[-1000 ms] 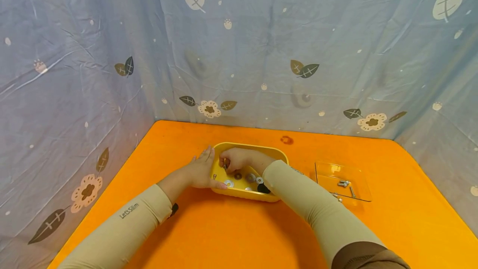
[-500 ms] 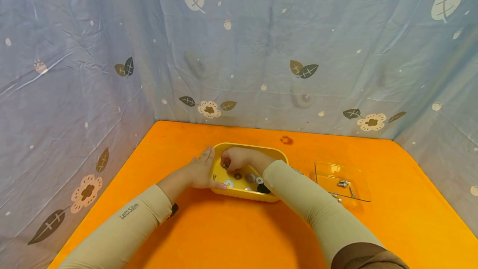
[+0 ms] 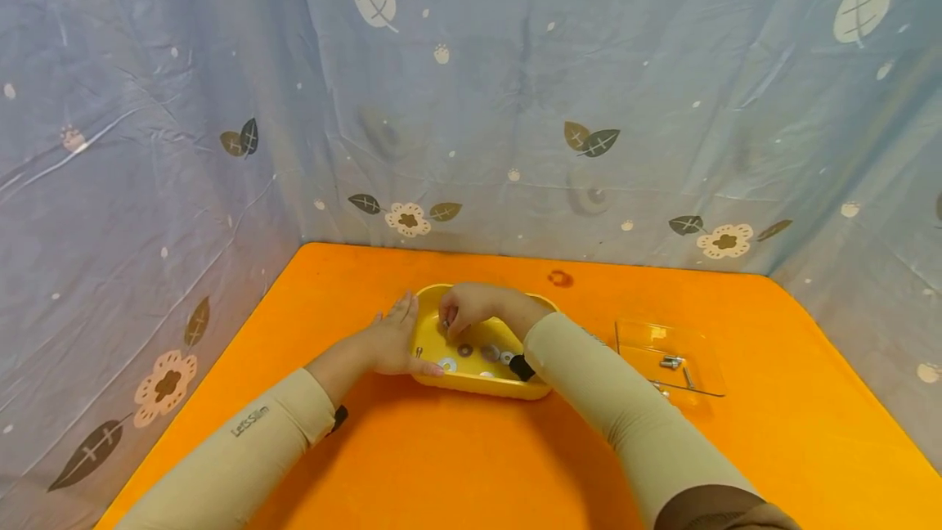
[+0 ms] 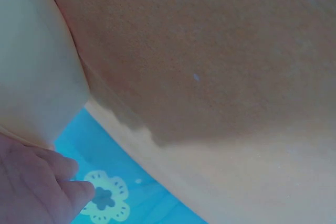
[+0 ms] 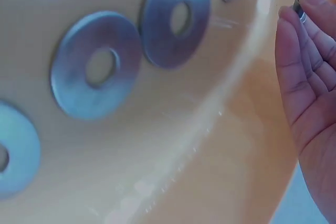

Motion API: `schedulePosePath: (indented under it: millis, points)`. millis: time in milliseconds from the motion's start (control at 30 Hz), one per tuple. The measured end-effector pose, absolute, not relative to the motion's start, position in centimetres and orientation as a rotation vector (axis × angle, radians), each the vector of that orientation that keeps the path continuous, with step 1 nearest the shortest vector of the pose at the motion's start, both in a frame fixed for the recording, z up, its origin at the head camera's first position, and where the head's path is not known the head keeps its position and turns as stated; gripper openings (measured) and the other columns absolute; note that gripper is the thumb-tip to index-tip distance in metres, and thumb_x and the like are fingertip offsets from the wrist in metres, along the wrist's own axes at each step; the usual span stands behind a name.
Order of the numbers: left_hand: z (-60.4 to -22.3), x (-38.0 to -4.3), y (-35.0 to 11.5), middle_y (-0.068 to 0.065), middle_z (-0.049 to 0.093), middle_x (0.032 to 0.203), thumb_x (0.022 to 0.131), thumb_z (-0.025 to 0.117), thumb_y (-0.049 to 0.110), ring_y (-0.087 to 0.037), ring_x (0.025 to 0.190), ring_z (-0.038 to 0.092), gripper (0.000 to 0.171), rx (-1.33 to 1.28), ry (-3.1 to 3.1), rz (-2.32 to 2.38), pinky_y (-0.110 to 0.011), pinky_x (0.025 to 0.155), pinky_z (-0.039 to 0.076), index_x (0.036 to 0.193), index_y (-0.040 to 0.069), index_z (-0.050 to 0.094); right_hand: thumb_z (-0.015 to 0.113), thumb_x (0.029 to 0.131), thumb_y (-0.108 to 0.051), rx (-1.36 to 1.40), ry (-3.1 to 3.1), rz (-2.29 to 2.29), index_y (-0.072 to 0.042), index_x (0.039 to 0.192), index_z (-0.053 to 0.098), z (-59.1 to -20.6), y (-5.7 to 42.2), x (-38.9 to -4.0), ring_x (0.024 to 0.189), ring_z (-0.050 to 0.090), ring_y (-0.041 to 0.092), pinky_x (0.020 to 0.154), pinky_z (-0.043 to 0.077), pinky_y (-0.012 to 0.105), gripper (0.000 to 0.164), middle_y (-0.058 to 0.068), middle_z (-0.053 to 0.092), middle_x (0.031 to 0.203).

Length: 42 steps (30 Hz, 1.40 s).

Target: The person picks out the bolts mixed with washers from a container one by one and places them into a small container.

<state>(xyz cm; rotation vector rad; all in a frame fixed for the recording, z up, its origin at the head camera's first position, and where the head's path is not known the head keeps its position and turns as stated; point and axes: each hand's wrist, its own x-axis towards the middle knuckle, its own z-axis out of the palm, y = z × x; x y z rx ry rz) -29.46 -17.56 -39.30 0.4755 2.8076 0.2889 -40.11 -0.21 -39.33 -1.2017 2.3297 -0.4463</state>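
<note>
Sorting of hardware partly done

Hardware was found split between two containers on the orange surface (image 3: 471,464). In the shallow yellow plastic tray (image 3: 482,384) several flat silver metal washers (image 3: 447,365) lay loose, along with a dark round piece near the front wall. In the clear plastic lid-like dish (image 3: 671,356), well apart to the right, only a few small silver screws (image 3: 670,362) were seen, so most of the pieces appeared to be left in the tray. The left hand (image 3: 393,339) was laid against the tray's left wall, fingers straight, thumb over the front rim. The right hand (image 3: 465,307) was held inside the tray with its fingers curled; a small silver metal part (image 5: 298,8) was pinched at the fingertips, its kind too small to be told. By judgement, that piece was lifted but not yet carried across.
</note>
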Motion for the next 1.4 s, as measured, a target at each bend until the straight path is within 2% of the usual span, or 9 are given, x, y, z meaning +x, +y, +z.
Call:
schedulePosePath:
  millis: [200, 367, 433, 633, 700, 900, 1133, 1400]
  points:
    - [-39.6, -29.3, -17.6, -0.023, -0.009, 0.149, 0.062, 0.054, 0.079, -0.035, 0.138, 0.001, 0.131, 0.489, 2.816, 0.311, -0.057, 0.106, 0.011, 0.143, -0.006, -0.002, 0.071, 0.078, -0.007, -1.133, 2.293, -0.57, -0.005, 0.09, 0.064, -37.8, 0.7, -39.8, 0.066, 0.059, 0.01, 0.063, 0.05, 0.022, 0.013, 0.0, 0.064, 0.075]
    - [-39.5, -29.2, -17.5, -0.024, -0.009, 0.149, 0.062, 0.054, 0.08, -0.034, 0.138, 0.0, 0.131, 0.472, 2.819, 0.304, -0.057, 0.106, 0.011, 0.143, -0.006, -0.004, 0.068, 0.081, -0.004, -1.115, 2.268, -0.649, -0.002, 0.094, 0.063, -36.2, 1.7, -39.5, 0.067, 0.061, 0.012, 0.065, 0.052, 0.025, 0.014, 0.003, 0.065, 0.077]
    - [-39.5, -29.2, -17.5, -0.024, -0.009, 0.149, 0.062, 0.053, 0.08, -0.034, 0.139, 0.0, 0.132, 0.465, 2.821, 0.297, -0.057, 0.106, 0.012, 0.143, -0.006, -0.004, 0.067, 0.081, -0.004, -1.114, 2.253, -0.697, -0.001, 0.095, 0.063, -35.5, 2.3, -39.5, 0.067, 0.062, 0.013, 0.068, 0.053, 0.029, 0.014, 0.004, 0.065, 0.078]
    - [-39.7, -29.3, -17.5, -0.023, -0.008, 0.15, 0.06, 0.053, 0.081, -0.034, 0.139, 0.0, 0.133, 0.46, 2.837, 0.291, -0.057, 0.107, 0.011, 0.143, -0.005, -0.004, 0.07, 0.08, -0.007, -1.135, 2.298, -0.768, -0.004, 0.092, 0.064, -33.5, 4.3, -39.3, 0.07, 0.062, 0.016, 0.069, 0.053, 0.031, 0.014, 0.004, 0.065, 0.077]
    - [-39.8, -29.3, -17.5, -0.023, -0.008, 0.15, 0.06, 0.052, 0.082, -0.034, 0.139, 0.0, 0.133, 0.458, 2.837, 0.292, -0.056, 0.107, 0.01, 0.143, -0.006, -0.004, 0.07, 0.08, -0.008, -1.139, 2.304, -0.787, -0.005, 0.092, 0.064, -32.9, 5.2, -39.3, 0.071, 0.062, 0.016, 0.068, 0.053, 0.029, 0.014, 0.003, 0.064, 0.077]
    - [-39.6, -29.2, -17.4, -0.023, -0.01, 0.149, 0.059, 0.053, 0.082, -0.032, 0.138, -0.003, 0.134, 0.464, 2.833, 0.316, -0.056, 0.107, 0.01, 0.143, -0.006, -0.004, 0.069, 0.081, -0.007, -1.13, 2.31, -0.857, -0.002, 0.092, 0.065, -31.5, 7.8, -39.1, 0.072, 0.06, 0.018, 0.071, 0.053, 0.036, 0.013, 0.005, 0.064, 0.077]
    - [-39.6, -29.1, -17.4, -0.023, -0.01, 0.149, 0.06, 0.051, 0.082, -0.033, 0.139, -0.002, 0.133, 0.478, 2.828, 0.304, -0.057, 0.107, 0.01, 0.143, -0.006, -0.004, 0.071, 0.079, -0.007, -1.118, 2.332, -0.924, -0.002, 0.092, 0.063, -31.0, 11.5, -38.6, 0.074, 0.058, 0.02, 0.069, 0.052, 0.029, 0.016, 0.006, 0.062, 0.079]
    - [-39.4, -28.9, -17.4, -0.022, -0.012, 0.149, 0.063, 0.054, 0.078, -0.034, 0.138, -0.003, 0.13, 0.478, 2.827, 0.321, -0.057, 0.106, 0.01, 0.143, -0.006, -0.004, 0.069, 0.08, -0.005, -0.957, 2.392, -0.995, -0.001, 0.094, 0.062, -30.9, 16.4, -37.8, 0.075, 0.058, 0.023, 0.071, 0.052, 0.037, 0.017, 0.009, 0.061, 0.08]
